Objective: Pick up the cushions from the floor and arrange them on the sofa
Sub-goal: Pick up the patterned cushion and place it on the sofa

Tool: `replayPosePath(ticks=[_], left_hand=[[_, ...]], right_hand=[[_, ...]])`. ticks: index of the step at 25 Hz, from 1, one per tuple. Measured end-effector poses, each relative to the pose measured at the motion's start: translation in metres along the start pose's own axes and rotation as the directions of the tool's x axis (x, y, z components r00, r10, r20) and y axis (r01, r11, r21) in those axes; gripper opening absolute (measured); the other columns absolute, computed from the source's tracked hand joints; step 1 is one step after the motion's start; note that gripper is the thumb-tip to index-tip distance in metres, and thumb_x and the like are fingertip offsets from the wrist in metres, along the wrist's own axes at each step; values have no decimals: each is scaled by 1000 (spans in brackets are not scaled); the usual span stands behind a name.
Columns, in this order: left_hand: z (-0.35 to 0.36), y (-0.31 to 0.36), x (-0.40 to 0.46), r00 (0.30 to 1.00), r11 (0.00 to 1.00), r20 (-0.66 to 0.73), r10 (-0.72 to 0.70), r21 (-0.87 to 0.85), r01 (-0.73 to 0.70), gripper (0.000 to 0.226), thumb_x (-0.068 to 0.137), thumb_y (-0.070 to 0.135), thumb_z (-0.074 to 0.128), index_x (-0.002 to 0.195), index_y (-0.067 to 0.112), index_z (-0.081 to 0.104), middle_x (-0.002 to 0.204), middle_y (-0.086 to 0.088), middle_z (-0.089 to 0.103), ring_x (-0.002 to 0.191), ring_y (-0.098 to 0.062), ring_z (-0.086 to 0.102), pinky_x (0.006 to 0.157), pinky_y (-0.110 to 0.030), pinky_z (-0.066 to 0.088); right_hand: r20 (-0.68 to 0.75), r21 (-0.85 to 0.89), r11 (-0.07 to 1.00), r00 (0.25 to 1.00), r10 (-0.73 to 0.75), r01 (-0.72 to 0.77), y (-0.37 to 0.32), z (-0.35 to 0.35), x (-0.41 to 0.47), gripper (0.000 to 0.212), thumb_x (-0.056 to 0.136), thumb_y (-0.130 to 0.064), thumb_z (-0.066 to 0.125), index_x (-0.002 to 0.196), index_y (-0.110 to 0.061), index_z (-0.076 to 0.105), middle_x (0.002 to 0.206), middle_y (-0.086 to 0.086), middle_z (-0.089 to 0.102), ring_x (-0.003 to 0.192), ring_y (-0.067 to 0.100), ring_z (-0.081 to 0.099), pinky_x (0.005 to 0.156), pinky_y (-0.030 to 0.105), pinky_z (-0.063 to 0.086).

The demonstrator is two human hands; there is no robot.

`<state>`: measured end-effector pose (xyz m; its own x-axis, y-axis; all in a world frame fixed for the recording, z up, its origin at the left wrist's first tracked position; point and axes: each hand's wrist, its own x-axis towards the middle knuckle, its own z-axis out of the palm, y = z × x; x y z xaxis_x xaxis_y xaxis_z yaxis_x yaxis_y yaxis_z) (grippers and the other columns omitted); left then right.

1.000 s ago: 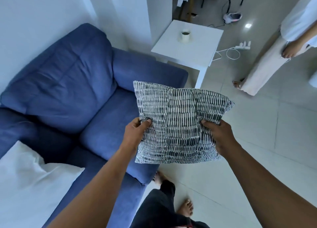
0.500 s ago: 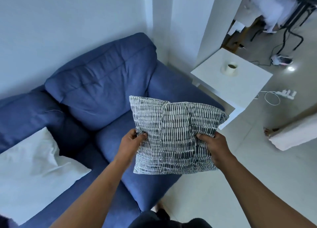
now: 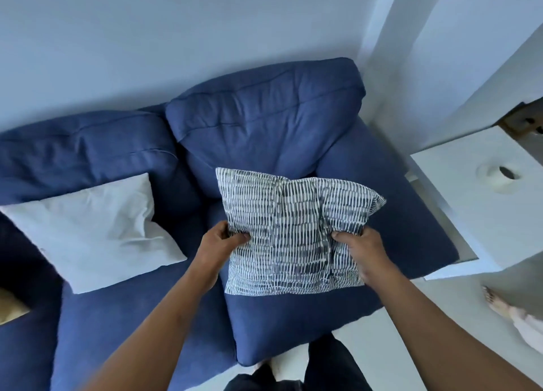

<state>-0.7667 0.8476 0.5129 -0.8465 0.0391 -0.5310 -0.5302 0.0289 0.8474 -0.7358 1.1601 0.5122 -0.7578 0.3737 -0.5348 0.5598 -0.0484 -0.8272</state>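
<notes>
A cushion with a dark-and-white dashed pattern [image 3: 291, 232] hangs over the right seat of the blue sofa [image 3: 264, 120]. My left hand [image 3: 219, 242] grips its left edge and my right hand [image 3: 360, 246] grips its right edge. The cushion's top edge is close to the sofa's right back pillow. On the left seat a white cushion [image 3: 94, 229] lies flat against the backrest. At the far left edge a corner of a yellowish cushion [image 3: 10, 305] shows on the sofa.
A white side table [image 3: 476, 214] stands right of the sofa with a roll of tape [image 3: 499, 176] on it. Another person's bare foot [image 3: 496, 301] is on the pale floor at right. White walls rise behind the sofa. My own legs are below.
My view has swung left and forward to face the sofa. Both hands have carried the patterned cushion from beside the sofa's arm to above its right seat.
</notes>
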Motion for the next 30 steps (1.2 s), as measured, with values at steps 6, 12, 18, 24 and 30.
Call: replayPosePath(ticks=[6,12,18,24,30], left_hand=[[18,3,29,981,993,-176,-78,-104,60,42,86,-1,78,125,7,63,117,-13,79,110,-35,76,82,-34,63],[55,-4,95,949,990,-305,-84,-130,46,48,77,11,88,121,13,69,114,-8,82,106,-28,79,91,-42,63],[49,-6,172,928,993,-363,-90,-101,57,39,82,3,86,117,12,69,107,-1,84,100,-20,80,92,-39,64],[27,-7,258,894,999,-447,-21,18,32,38,80,10,88,110,18,67,107,0,82,103,-21,78,88,-32,62],[18,-22,316,882,923,-466,-77,301,240,60,84,25,84,137,13,59,116,-2,70,108,-23,64,95,-35,52]], right_hand=[[166,-155,985,985,-44,71,-40,15,82,21,82,-5,79,74,-17,63,54,-15,64,50,-1,60,51,22,44],[251,-191,978,967,-36,86,-57,25,173,27,82,-4,81,74,-22,62,58,-15,70,54,-8,66,43,3,42],[275,-210,974,961,-21,82,-59,57,242,30,81,-4,81,74,-23,59,52,-31,65,50,-15,62,41,1,38],[212,-290,948,975,-71,132,-56,110,322,37,75,-12,87,70,-19,51,61,-7,54,47,-11,56,44,6,41],[181,-407,912,983,29,48,-40,139,376,37,74,-22,90,96,-3,67,98,8,69,94,25,64,89,34,51]])
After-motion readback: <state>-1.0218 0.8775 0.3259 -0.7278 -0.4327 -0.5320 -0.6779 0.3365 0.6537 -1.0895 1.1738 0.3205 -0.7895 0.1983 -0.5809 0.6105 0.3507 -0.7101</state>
